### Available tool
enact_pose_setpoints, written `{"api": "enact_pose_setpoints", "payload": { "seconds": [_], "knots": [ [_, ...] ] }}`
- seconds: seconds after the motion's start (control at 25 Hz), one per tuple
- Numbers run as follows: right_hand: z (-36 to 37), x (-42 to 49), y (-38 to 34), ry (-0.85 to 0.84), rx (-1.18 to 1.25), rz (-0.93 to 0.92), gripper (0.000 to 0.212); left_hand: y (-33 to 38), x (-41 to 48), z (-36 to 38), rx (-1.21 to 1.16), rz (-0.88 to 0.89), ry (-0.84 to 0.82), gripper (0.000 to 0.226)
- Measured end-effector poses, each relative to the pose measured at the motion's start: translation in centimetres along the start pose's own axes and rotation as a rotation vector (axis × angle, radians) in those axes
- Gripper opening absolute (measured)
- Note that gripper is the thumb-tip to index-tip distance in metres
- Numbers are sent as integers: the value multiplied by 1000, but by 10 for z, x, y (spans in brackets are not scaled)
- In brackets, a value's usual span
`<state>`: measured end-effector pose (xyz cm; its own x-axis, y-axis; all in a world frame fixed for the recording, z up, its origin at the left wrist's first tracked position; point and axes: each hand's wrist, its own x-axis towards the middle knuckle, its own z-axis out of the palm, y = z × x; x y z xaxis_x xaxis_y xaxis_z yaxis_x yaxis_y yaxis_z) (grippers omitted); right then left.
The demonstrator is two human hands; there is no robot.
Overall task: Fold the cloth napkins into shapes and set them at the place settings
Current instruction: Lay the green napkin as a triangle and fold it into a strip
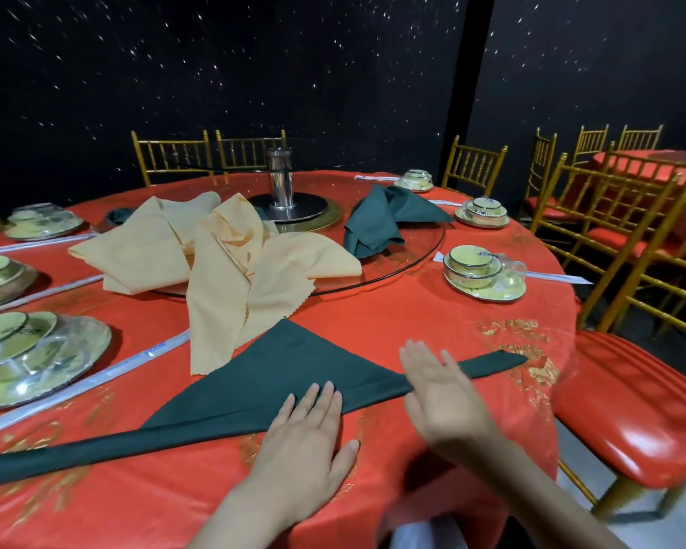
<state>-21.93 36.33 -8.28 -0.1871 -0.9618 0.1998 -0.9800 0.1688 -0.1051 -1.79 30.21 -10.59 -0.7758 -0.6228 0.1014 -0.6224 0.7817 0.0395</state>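
The red tabletop [412, 318] meets a black starry wall [254, 73] at 12 o'clock. At 6 o'clock the left grip [305, 441], spread flat, rests on a green napkin [278, 370]; the right grip [448, 398] is spread too.

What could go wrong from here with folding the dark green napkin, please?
1. The flat left hand presses the rolled edge of the dark green napkin. Whether the blurred right hand touches it is unclear, so the roll may loosen.
2. The peach napkins spill off the glass turntable right beside the green napkin's tip and could get dragged along.
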Motion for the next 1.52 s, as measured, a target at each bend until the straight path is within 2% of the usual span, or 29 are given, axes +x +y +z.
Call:
{"api": "enact_pose_setpoints", "payload": {
  "seconds": [0.12, 0.24, 0.32, 0.4, 0.52, 0.6, 0.68, 0.8, 0.88, 1.2, 1.36, 1.44, 1.52],
  "knots": [
    [15, 1, -45, -84, 84, -173, 97, -2, -1, 0, -47, 8, 19, 93],
    [28, -3, -49, -106, 137, -151, 96, -12, -8, -4, -61, -8, 10, 88],
    [30, -5, -46, -102, 120, -152, 95, -25, -17, -3, -2, -10, 67, 78],
    [28, -6, -48, -107, 103, -159, 96, -38, -31, -5, -23, -67, -70, 71],
    [26, -4, -49, -119, 126, -144, 95, -65, -53, 0, -21, -108, -138, 66],
    [28, -4, -47, -119, 124, -138, 94, -82, -69, -4, -41, -159, -119, 65],
    [31, -4, -46, -102, 130, -141, 94, -92, -81, -13, -62, -214, -101, 71],
    [35, -2, -43, -100, 102, -162, 95, -109, -96, -15, -109, -232, 28, 98],
    [37, 0, -39, -102, 63, -187, 96, -117, -104, -18, -96, -256, 15, 110],
    [45, 15, -32, -137, 43, -189, 106, -170, -147, -22, -96, -435, -45, 116],
    [53, 10, -28, -201, 134, -66, 93, -196, -163, -25, -112, -537, -32, 123],
    [46, 7, -30, -239, 60, -130, 78, -203, -166, -28, -155, -591, -12, 129],
    [46, 7, -33, -152, -4, -183, 65, -199, -160, -33, -189, -633, 17, 131]
  ]
}}
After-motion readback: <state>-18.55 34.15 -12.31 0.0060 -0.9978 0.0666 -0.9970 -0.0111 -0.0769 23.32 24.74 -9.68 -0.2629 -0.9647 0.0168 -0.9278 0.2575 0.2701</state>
